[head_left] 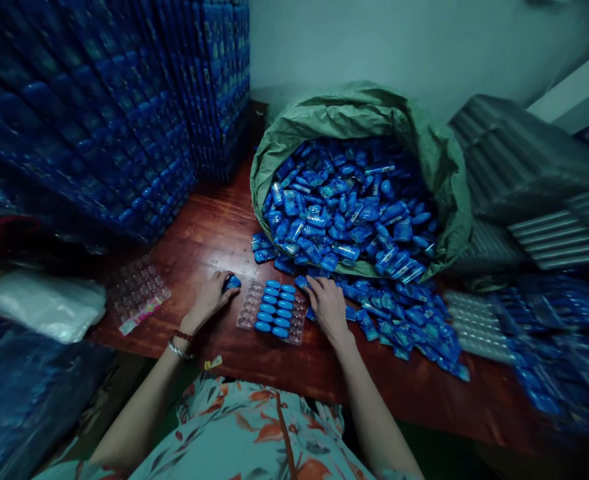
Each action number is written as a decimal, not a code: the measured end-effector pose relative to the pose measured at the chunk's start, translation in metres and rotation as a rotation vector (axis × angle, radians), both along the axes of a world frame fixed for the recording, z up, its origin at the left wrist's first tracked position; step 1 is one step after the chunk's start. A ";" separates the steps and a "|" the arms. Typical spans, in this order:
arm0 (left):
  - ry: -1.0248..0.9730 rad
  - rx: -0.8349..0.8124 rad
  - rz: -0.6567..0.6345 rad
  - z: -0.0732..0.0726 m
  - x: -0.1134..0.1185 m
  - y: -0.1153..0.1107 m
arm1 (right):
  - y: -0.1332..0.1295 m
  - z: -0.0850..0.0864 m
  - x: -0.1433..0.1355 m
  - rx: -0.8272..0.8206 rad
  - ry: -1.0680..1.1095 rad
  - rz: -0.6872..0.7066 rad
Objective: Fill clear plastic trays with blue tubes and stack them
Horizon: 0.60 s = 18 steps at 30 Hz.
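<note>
A clear plastic tray with oval hollows lies on the wooden table between my hands. Its two middle columns hold glossy blue oval pieces, while the outer hollows show no blue. My left hand, just left of the tray, is closed on a blue wrapped packet. To the right, my right hand has its fingers on another blue wrapped packet by the tray's upper right corner. Many similar packets are heaped beside this hand.
A green sack full of blue packets stands open at the back. Tall stacks of blue packs rise at the left. Another clear tray and a white plastic bag lie left. Grey trays are stacked at the right.
</note>
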<state>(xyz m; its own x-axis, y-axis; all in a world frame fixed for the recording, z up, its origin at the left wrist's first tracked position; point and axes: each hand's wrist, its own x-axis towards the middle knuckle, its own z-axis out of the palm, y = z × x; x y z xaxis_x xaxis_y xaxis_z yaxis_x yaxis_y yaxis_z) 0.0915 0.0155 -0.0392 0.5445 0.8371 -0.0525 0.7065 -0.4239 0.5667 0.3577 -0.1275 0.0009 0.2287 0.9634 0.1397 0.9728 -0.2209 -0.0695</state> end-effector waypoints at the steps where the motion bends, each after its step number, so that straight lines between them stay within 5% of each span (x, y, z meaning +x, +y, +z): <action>1: -0.031 -0.012 0.007 -0.001 0.000 0.001 | 0.010 0.005 -0.001 -0.003 0.023 0.082; 6: -0.350 -0.211 0.123 -0.008 0.000 0.002 | 0.086 0.024 -0.020 -0.179 0.091 0.538; 10: -0.625 -0.335 0.246 -0.009 -0.004 -0.006 | 0.135 0.022 -0.043 -0.340 -0.044 0.598; 14: -0.734 -0.403 0.329 -0.005 -0.013 -0.015 | 0.151 0.019 -0.056 -0.357 -0.054 0.631; 18: -0.805 -0.316 0.376 0.000 -0.014 -0.018 | 0.137 0.034 -0.048 -0.274 0.053 0.659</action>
<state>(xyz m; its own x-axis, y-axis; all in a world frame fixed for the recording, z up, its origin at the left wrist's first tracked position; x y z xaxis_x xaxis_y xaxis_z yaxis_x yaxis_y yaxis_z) 0.0774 -0.0021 -0.0389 0.2129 0.9765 -0.0326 0.1120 0.0087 0.9937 0.3095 0.0098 0.0346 -0.4128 0.9025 -0.1227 0.9070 0.3950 -0.1461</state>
